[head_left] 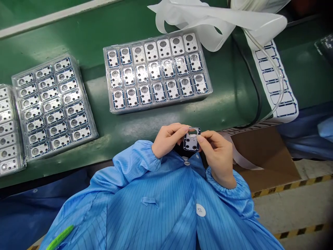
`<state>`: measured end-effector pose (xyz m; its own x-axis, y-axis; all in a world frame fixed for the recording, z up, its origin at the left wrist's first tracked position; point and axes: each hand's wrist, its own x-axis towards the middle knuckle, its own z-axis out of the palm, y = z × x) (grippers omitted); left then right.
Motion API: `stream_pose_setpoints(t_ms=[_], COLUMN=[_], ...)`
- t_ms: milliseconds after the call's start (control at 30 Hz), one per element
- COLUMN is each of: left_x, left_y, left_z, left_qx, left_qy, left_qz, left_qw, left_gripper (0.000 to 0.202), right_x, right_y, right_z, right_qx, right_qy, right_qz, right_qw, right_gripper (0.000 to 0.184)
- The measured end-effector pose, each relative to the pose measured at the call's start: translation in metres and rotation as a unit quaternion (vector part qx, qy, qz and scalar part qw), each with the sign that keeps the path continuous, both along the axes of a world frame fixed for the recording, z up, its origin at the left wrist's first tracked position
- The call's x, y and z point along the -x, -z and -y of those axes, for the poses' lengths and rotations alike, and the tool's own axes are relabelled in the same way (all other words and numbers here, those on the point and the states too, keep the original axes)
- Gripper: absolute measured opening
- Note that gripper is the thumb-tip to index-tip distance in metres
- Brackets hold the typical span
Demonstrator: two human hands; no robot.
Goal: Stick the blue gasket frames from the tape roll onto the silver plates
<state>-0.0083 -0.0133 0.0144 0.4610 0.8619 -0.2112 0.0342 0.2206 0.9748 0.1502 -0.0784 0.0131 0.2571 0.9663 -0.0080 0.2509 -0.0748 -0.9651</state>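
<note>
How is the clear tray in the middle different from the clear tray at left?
The middle tray lies with its long side across the green table, but the left tray has its long side pointing toward the person. The middle tray's plates sit squarely facing the person; the left tray's plates lie turned sideways. Both hold silver plates in three lines of seven.

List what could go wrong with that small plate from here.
The left hand and right hand pinch the small blue-edged plate at its edges, so it might slip onto the blue coat or the cardboard box. Bare fingertips could also smudge its silver face.
</note>
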Motion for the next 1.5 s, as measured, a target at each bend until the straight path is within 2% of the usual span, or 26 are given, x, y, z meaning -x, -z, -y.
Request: stream_pose_setpoints(t_ms=[167,333,567,667,733,800,867,933,1000,1067,1133,1233,1367,1500], left_x=[-0.001,-0.001,-0.002,0.007,0.019,0.035,0.052,0.069,0.081,0.089,0.091,0.087,0.083,0.088], left_y=[-0.001,-0.002,0.000,-0.010,-0.027,-0.050,-0.075,-0.093,-0.101,-0.097,-0.086,-0.066,-0.046,-0.043], left_z=[0.003,0.002,0.001,-0.002,-0.009,-0.023,-0.047,-0.084,-0.129,-0.177,-0.219,-0.258,-0.268,-0.256], left_qx=[-0.016,0.007,0.047,0.035,0.004,-0.057,-0.138,-0.212,-0.257,-0.266,-0.247,-0.227,-0.254,-0.307], left_qy=[0.028,0.039,0.056,0.061,0.060,0.058,0.037,-0.023,-0.105,-0.164,-0.193,-0.200,-0.191,-0.185], left_qz=[0.020,0.027,0.066,0.021,-0.023,-0.062,-0.108,-0.169,-0.219,-0.249,-0.308,-0.418,-0.457,-0.480], left_qw=[0.999,0.999,0.995,0.997,0.998,0.995,0.984,0.962,0.935,0.917,0.898,0.857,0.831,0.801], left_gripper=[0.042,0.043,0.042,0.036,0.029,0.024,0.021,0.018,0.017,0.017,0.021,0.028,0.026,0.027], right_x=[0.002,0.002,0.002,0.002,-0.001,-0.005,-0.009,-0.012,-0.013,-0.013,-0.014,-0.018,-0.028,-0.039], right_y=[0.000,0.003,0.004,0.002,0.001,0.002,0.005,0.008,0.013,0.017,0.021,0.026,0.034,0.041], right_z=[-0.008,-0.011,-0.004,0.000,0.003,0.004,0.006,0.006,0.006,0.007,0.008,0.012,0.020,0.024], right_qx=[-0.017,-0.028,-0.040,-0.027,-0.030,-0.036,-0.036,-0.035,-0.035,-0.035,-0.031,-0.022,-0.001,0.015], right_qy=[0.016,0.014,-0.046,-0.082,-0.101,-0.104,-0.096,-0.089,-0.083,-0.081,-0.081,-0.074,-0.045,-0.019], right_qz=[-0.014,0.014,0.045,0.014,-0.010,-0.023,-0.026,-0.026,-0.024,-0.018,-0.009,0.004,0.006,-0.003], right_qw=[1.000,0.999,0.997,0.996,0.994,0.994,0.994,0.995,0.996,0.996,0.996,0.997,0.999,1.000], right_gripper=[0.029,0.031,0.033,0.031,0.027,0.024,0.024,0.027,0.029,0.032,0.034,0.038,0.041,0.043])
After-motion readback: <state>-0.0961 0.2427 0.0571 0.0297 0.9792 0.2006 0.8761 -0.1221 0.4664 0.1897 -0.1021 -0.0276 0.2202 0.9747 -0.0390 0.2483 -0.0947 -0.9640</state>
